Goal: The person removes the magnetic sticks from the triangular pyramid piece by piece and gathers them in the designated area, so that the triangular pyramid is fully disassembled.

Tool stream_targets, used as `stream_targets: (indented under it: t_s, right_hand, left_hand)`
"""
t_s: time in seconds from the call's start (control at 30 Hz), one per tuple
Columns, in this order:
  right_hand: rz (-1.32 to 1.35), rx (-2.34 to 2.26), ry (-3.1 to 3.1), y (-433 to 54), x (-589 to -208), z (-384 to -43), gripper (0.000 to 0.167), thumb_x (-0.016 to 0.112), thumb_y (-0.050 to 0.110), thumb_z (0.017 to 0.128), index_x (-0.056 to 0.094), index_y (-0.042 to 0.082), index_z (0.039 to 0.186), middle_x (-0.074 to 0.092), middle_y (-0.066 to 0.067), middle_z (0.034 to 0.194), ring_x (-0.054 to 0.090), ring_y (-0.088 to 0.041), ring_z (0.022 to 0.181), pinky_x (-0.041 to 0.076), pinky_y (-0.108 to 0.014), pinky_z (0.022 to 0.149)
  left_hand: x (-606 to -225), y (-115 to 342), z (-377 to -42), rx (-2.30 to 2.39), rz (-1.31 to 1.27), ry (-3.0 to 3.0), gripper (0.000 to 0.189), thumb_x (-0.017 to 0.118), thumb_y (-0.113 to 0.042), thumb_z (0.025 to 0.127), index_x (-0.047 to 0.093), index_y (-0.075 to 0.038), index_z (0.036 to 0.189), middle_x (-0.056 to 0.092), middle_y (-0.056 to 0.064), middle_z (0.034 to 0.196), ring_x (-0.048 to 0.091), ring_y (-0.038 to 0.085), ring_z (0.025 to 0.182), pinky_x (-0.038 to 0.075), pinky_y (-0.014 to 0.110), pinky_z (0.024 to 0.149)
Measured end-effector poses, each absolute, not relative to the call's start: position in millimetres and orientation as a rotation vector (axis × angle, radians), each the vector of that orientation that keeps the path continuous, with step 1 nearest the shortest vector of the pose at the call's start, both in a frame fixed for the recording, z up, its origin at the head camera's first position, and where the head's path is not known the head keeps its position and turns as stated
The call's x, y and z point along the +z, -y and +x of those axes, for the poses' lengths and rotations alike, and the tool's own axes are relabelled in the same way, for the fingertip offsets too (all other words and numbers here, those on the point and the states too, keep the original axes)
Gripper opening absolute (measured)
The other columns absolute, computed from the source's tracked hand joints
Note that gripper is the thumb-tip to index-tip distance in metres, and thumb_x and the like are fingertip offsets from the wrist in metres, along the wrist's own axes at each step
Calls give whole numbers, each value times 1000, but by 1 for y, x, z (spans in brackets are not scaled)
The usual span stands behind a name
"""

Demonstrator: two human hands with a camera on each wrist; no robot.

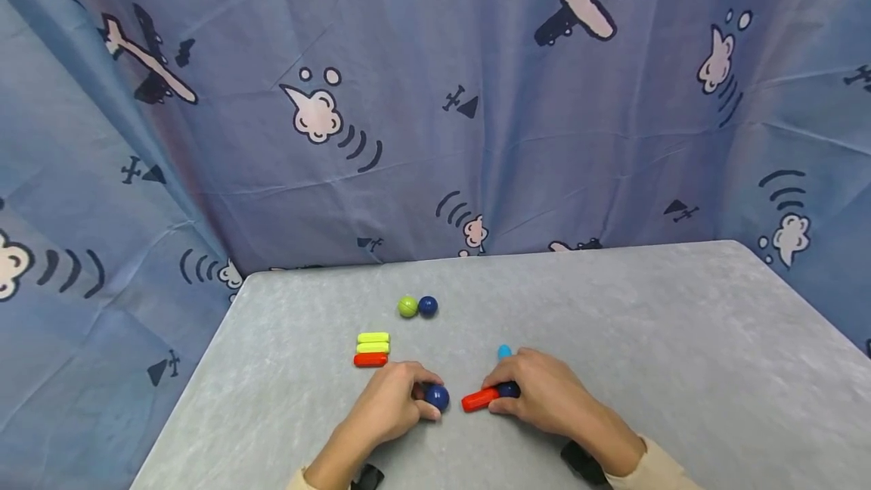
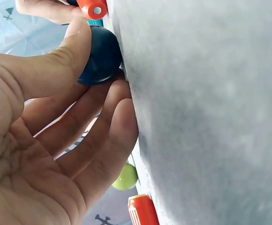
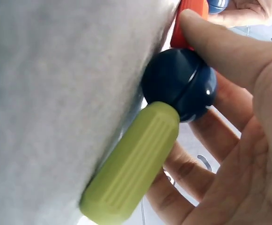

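Note:
My left hand (image 1: 392, 407) pinches a dark blue ball (image 1: 437, 398) between thumb and fingers, low over the table. In the left wrist view that ball (image 2: 102, 56) sits right at the tabletop. My right hand (image 1: 540, 392) grips a red rod (image 1: 480, 399) near its end, the thumb pressed along it. That end meets a second dark blue ball (image 3: 179, 84), partly covered by the fingers in the head view. A yellow-green rod (image 3: 131, 164) joins the ball under the palm, and a light blue rod (image 1: 504, 351) pokes out beyond the fingers. A small gap separates the red rod from the left ball.
Left of centre lie two yellow rods (image 1: 373, 342) side by side with a red rod (image 1: 370, 360). Farther back, a green ball (image 1: 407, 306) and a dark blue ball (image 1: 428, 306) touch. A patterned curtain (image 1: 408, 134) hangs behind the grey table (image 1: 680, 346).

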State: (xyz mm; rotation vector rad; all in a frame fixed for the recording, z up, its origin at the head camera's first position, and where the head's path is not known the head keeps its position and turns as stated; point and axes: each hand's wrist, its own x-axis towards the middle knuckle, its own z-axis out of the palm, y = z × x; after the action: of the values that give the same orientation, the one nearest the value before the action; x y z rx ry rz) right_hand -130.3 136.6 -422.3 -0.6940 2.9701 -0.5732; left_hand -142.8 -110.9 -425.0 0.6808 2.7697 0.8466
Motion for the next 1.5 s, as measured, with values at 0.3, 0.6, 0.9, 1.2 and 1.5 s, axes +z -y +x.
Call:
stream_targets:
  t_s: [0.3,0.6,0.9,1.2,1.5]
  right_hand:
    - [-674,-603,-2975,-137,-423,-129,18,81,38,80,77,31,96,71,17,94,59,-5,86,51,-32,76]
    - [-709,-626,-2889,-142,-421,-133,29,81,37,81,75,27,107,71,14,104,64,-10,97,53,-40,86]
    - [-701,-686,-2841,-156,-408,-139,29,84,36,78,70,28,102,58,16,97,55,-5,82,47,-27,70]
    - [-688,-612,-2899,-155,-412,-137,32,81,44,79,73,28,106,59,14,88,48,-2,72,41,-24,65]
    - [-675,-617,-2904,-151,-416,-137,25,80,42,82,69,27,99,59,18,86,49,-2,75,44,-28,69]
  left_hand:
    - [-425,111,-143,826,676,-2770,34,88,-23,72,78,-15,103,61,-11,76,50,2,69,42,19,65]
    - [-425,111,-143,826,687,-2757,34,88,-23,72,78,-15,104,60,-11,76,49,1,69,41,20,65]
    - [-425,112,-143,818,692,-2759,34,88,-22,73,77,-15,104,61,-11,78,50,2,70,41,20,65]
    - [-424,110,-142,804,680,-2752,34,87,-23,74,77,-16,106,60,-10,77,49,3,69,40,21,64]
    - [-423,111,-142,811,706,-2757,33,86,-23,75,77,-15,105,59,-10,76,48,3,68,40,20,63]
